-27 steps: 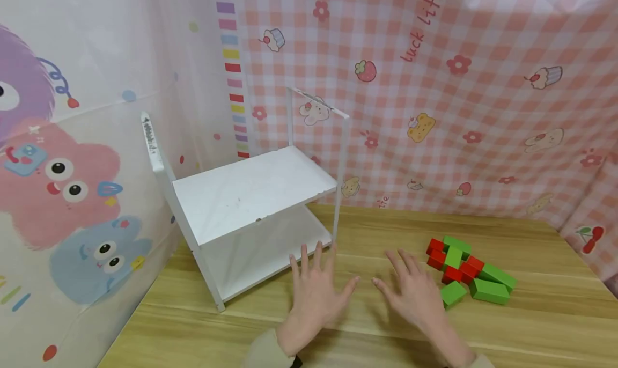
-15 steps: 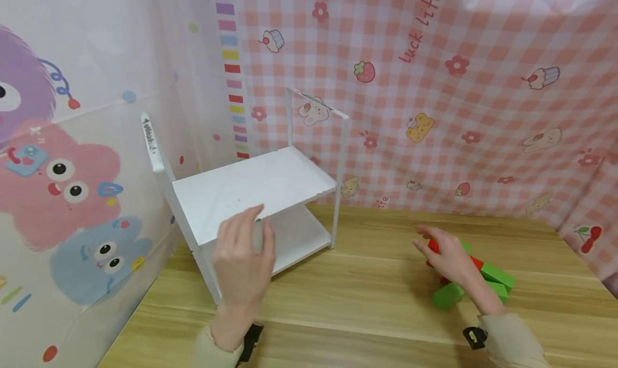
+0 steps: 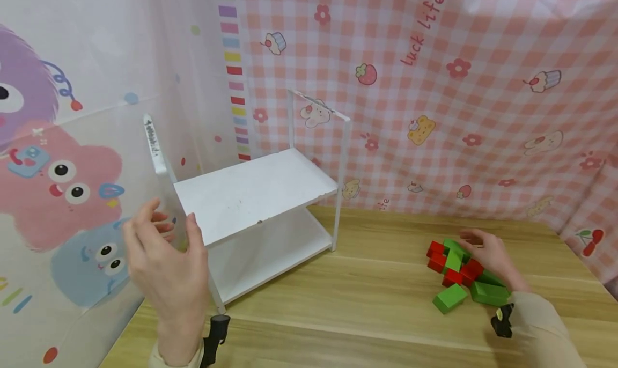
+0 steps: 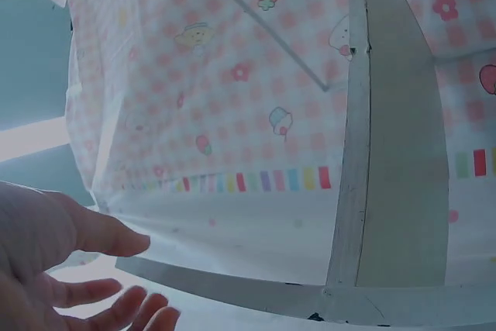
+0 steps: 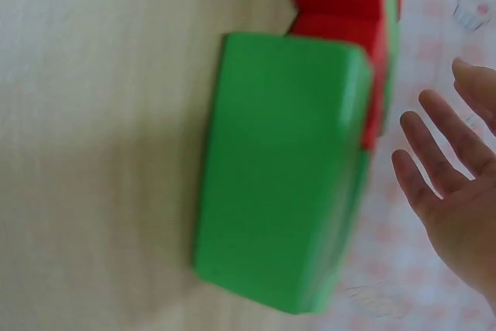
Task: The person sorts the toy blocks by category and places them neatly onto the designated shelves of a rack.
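A white two-tier shelf [image 3: 256, 191] stands on the wooden table, at left in the head view. In front of its left side post is my left hand [image 3: 166, 266], fingers loosely bent, thumb apart, nothing held. The left wrist view has this hand [image 4: 54, 261] in its lower left corner and the shelf frame [image 4: 353, 153] at right. Over the back of a cluster of red blocks [image 3: 436, 262] and green blocks [image 3: 488, 293] hovers my right hand [image 3: 492, 255]. In the right wrist view its fingers are spread beside a large green block [image 5: 271, 168], with no block in them.
One green block [image 3: 450, 298] lies slightly apart, at the near side of the cluster. Bare tabletop [image 3: 362, 303] lies between shelf and blocks. A pink checked cloth [image 3: 386, 100] hangs behind, and a cartoon-printed sheet [image 3: 96, 116] hangs close at left.
My left hand has moved left and up, from before the shelf to its left post. My right hand has moved right, from the table's middle to above the back of the blocks.
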{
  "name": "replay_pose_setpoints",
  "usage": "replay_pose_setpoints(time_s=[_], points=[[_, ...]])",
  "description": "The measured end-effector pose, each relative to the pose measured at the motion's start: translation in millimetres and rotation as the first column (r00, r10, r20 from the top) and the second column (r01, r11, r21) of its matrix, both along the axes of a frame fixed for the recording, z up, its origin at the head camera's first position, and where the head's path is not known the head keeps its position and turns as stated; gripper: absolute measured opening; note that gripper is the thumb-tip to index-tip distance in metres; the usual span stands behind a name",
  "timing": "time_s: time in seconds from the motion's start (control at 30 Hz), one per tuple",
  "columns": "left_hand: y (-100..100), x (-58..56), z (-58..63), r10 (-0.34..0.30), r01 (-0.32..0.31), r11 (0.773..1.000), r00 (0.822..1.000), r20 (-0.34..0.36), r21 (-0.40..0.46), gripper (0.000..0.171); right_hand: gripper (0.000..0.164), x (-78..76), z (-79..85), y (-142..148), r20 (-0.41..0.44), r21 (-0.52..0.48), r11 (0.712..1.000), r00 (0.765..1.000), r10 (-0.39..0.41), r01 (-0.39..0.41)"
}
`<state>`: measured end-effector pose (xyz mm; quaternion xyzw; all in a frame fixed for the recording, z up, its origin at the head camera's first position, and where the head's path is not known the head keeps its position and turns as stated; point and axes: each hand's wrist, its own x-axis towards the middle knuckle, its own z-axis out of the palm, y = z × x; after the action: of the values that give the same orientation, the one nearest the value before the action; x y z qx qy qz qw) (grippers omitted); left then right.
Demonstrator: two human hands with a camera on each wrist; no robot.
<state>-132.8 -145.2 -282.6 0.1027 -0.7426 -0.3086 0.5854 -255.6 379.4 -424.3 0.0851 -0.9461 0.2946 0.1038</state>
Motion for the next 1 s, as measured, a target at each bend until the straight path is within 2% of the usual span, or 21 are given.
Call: replay_pose_setpoints(time_s=[0.1,0.27,0.5,0.57,0.67,0.8,1.0], points=[[-3,2.3,-0.1,-0.043,0.042,0.999,0.997,0.06,0.013,0.033,0.04,-1.9,-6.0,6,0.08,-0.022,1.0,0.997,-0.015,0.017],[-5,1.7,-0.5,-0.089,0.087,0.996,0.993,0.081,0.028,0.025,0.041,-3.7,-12.1,11,0.159,-0.02,1.0,0.987,-0.017,0.02],[-7,1.7,-0.4,-0.019,0.016,0.999,0.995,0.097,0.028,0.027,0.037,-4.2,-15.6,18,0.191,-0.008,1.0,0.982,-0.007,0.008],[-9,0.9,-1.0,-0.019,0.016,0.999,0.994,0.111,0.028,0.028,0.036,-2.9,-15.5,20,0.2,-0.008,1.0,0.98,-0.002,0.004],[-13,-0.1,-2.1,-0.064,0.06,0.998,0.985,0.159,0.029,0.029,0.036,-1.8,-15.7,22,0.217,-0.018,1.0,0.976,0.013,-0.009],[-15,-2.3,-3.0,-0.142,0.136,0.99,0.974,0.178,0.046,0.027,0.038,-1.7,-15.9,23,0.234,-0.031,0.999,0.972,0.021,-0.014],[-17,-4.7,-2.7,-0.16,0.155,0.987,0.974,0.161,0.041,0.026,0.039,-2.4,-16.4,21,0.236,-0.019,1.0,0.972,-0.009,0.014]])
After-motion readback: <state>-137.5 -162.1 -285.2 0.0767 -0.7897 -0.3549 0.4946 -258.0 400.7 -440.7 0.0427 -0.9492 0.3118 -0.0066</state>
